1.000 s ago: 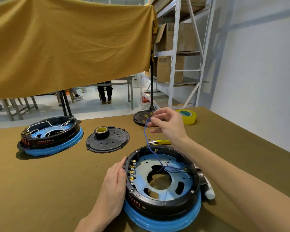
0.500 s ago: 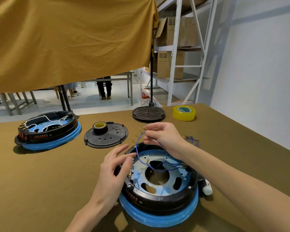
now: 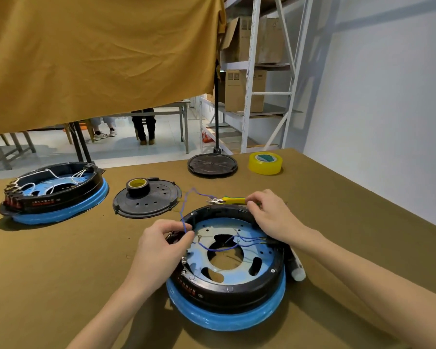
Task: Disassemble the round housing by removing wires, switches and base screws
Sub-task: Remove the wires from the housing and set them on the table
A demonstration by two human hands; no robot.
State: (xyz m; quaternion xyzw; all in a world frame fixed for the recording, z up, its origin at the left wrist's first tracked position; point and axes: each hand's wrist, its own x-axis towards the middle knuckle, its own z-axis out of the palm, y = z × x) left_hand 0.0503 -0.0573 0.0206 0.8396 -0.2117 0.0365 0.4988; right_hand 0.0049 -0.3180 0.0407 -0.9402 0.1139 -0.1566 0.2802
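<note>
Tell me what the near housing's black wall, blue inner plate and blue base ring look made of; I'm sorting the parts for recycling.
The black wall looks like moulded plastic: semi-gloss, with printed markings. The blue inner plate seems sheet metal under a blue film: flat, thin, punched with holes and slots, patchy sheen. The blue base ring looks like soft, glossy rubber or plastic, rounded like a tube; which one is unclear.

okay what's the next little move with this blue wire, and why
Probably pull the blue wire up and out with the left hand. That hand already pinches it at the housing rim, and the far ends still sit inside near the right hand.
</note>
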